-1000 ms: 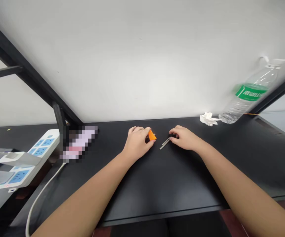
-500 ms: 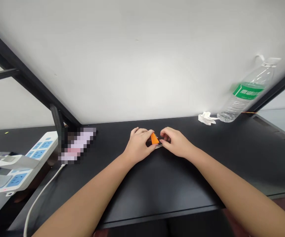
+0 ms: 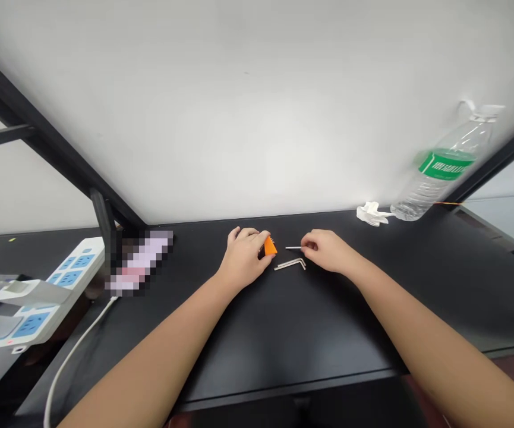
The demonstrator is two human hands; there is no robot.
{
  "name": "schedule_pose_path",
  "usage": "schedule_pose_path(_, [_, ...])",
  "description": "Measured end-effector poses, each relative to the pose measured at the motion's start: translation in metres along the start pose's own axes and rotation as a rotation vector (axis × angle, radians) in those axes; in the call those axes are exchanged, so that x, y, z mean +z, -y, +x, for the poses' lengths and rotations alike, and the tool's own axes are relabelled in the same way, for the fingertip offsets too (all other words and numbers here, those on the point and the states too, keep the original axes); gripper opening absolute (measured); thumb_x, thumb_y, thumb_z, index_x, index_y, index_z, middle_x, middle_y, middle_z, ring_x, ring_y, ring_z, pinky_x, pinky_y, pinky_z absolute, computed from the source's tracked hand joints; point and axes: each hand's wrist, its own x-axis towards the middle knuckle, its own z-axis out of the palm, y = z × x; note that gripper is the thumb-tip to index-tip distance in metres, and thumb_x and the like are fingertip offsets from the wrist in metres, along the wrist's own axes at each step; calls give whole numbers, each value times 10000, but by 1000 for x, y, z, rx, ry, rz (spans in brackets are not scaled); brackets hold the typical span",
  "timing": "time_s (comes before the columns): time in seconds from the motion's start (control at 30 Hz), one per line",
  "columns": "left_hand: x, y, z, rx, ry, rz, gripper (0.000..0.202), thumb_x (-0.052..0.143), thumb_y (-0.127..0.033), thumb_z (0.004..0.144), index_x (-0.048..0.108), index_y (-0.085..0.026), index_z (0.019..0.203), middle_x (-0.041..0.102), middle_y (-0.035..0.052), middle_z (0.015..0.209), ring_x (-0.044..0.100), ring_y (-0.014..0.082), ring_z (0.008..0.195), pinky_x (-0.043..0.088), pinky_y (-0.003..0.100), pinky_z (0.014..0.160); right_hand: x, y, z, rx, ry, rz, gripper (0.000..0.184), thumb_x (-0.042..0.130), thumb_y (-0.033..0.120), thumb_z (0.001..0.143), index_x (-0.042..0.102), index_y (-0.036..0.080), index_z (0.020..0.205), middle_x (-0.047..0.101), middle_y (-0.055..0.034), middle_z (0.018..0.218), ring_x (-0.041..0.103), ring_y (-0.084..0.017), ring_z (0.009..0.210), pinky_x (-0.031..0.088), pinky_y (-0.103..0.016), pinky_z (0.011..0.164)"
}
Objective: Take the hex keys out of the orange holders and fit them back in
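Note:
My left hand point(image 3: 246, 257) is closed on an orange hex key holder point(image 3: 270, 245), thumb at its near side and fingers over the far side. Small dark key ends show along the holder's right edge. In my right hand point(image 3: 325, 251), thumb and fingers pinch a thin metal hex key point(image 3: 293, 248), whose straight end points left toward the holder, apart from it. Its other end is hidden in the fingers. Between the hands and slightly nearer, L-shaped silver hex keys point(image 3: 290, 263) lie side by side on the black table point(image 3: 283, 333).
Far right, a clear plastic bottle point(image 3: 446, 163) with a green label leans near the wall beside a crumpled tissue point(image 3: 372, 213). At left lie a blurred-out phone-like object point(image 3: 145, 261) with a white cable point(image 3: 78, 351) and a white power strip point(image 3: 76, 261). A black frame post point(image 3: 60, 148) slants behind.
My right hand has drawn back to the right with a hex key, away from the orange holder. My left hand has shifted slightly left with the holder, uncovering the hex keys on the table.

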Motion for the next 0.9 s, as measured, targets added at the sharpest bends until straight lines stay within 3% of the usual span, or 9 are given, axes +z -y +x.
schedule_pose_path(0.1, [1,-1,-1,2,-5,-9,384,631,-351,900,598,-272,1275,749,60,1054,575,286,1250,223,599,1211,3,1,-4,-64,109,-59,253,692,410,877,722,201,1017,629,-80,1060,601,-181,811,461,-308,728])
schedule_pose_path(0.2, [1,-3,-1,6,-2,-24,396,637,-351,893,603,-276,1281,750,61,1036,578,290,1249,221,603,1215,12,10,-10,-173,143,-73,151,645,210,877,688,201,1022,608,-71,1057,588,-176,847,454,-290,732])
schedule_pose_path(0.27, [1,-5,-1,4,-1,-40,396,644,-360,888,613,-283,1275,750,60,1028,580,294,1253,224,600,1220,17,17,-13,-219,131,-93,188,572,84,858,665,200,974,604,-65,1021,579,-177,873,443,-279,735])
schedule_pose_path(0.37, [1,-6,-2,10,5,-82,394,657,-377,882,622,-285,1264,745,56,1090,583,288,1254,235,587,1225,20,24,-16,-228,123,-106,207,545,46,837,642,201,934,602,-60,984,571,-182,883,433,-279,735])
schedule_pose_path(0.5, [1,-9,-2,32,2,-131,391,676,-394,882,623,-273,1249,723,53,1203,587,270,1249,248,566,1227,18,28,-13,-210,-6,33,95,596,150,857,605,210,929,617,-35,945,577,-180,872,449,-296,764])
schedule_pose_path(0.67, [-1,-15,-3,62,-4,-165,393,673,-410,884,629,-263,1245,717,53,1200,595,264,1229,247,558,1234,21,32,-8,-233,-165,298,23,555,236,919,566,217,925,640,-7,892,593,-146,773,466,-276,716])
schedule_pose_path(0.8, [-2,-18,-3,49,2,-182,364,660,-380,885,635,-257,1226,725,54,1173,599,258,1214,248,548,1235,28,38,-7,-226,-172,385,140,569,198,865,554,231,1001,651,14,844,595,-139,701,470,-270,688])
schedule_pose_path(0.9, [-2,-15,-2,31,10,-134,363,651,-362,885,624,-264,1233,734,58,1151,592,269,1226,239,575,1224,27,34,-6,-161,-210,321,218,572,144,795,570,237,992,625,38,769,565,-135,653,452,-269,672])
